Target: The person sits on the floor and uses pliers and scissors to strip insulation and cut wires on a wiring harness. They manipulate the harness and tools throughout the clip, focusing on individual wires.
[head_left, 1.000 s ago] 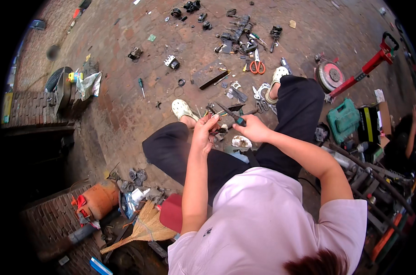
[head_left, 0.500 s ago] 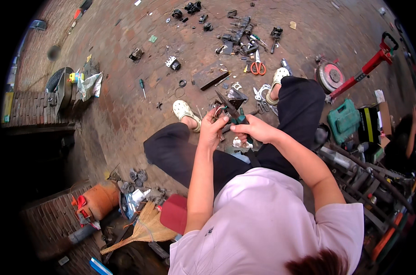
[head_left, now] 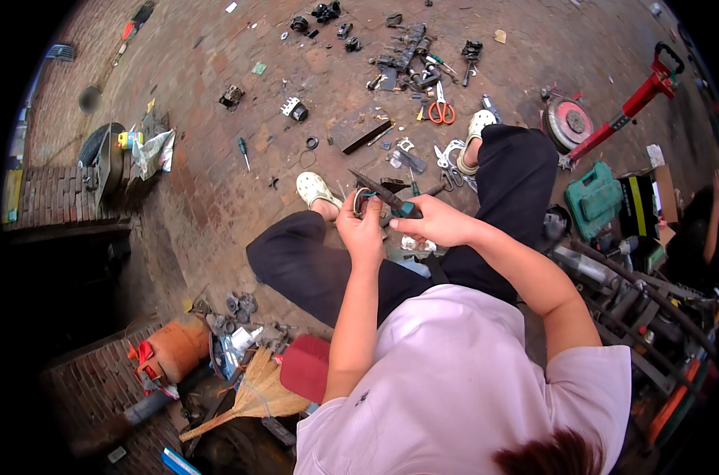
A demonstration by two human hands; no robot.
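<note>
My right hand (head_left: pixel 440 223) is closed around the teal handles of long-nosed pliers (head_left: pixel 407 209). The dark jaws point away and to the left, over my left fingertips. My left hand (head_left: pixel 361 229) pinches a small ring-like part with thin wires (head_left: pixel 362 199), one of them teal. Whether the jaws grip a wire I cannot make out. Both hands are held between my knees, above the ground. Beyond them lie orange-handled scissors (head_left: pixel 441 113), white-handled scissors (head_left: pixel 451 154) and a dark rectangular bar (head_left: pixel 366 137).
Dismantled black parts (head_left: pixel 411 55) are scattered on the brick ground ahead. A screwdriver (head_left: pixel 244 150) lies to the left. On the right are a red jack-like tool (head_left: pixel 624 115), a green case (head_left: pixel 593 201) and another person's arm (head_left: pixel 716 218). A straw broom (head_left: pixel 256 388) and orange gas cylinder (head_left: pixel 177 348) sit lower left.
The pliers' jaws have swung left and now lie across my left fingertips. My left hand has turned, showing its back more. My right hand has shifted slightly left.
</note>
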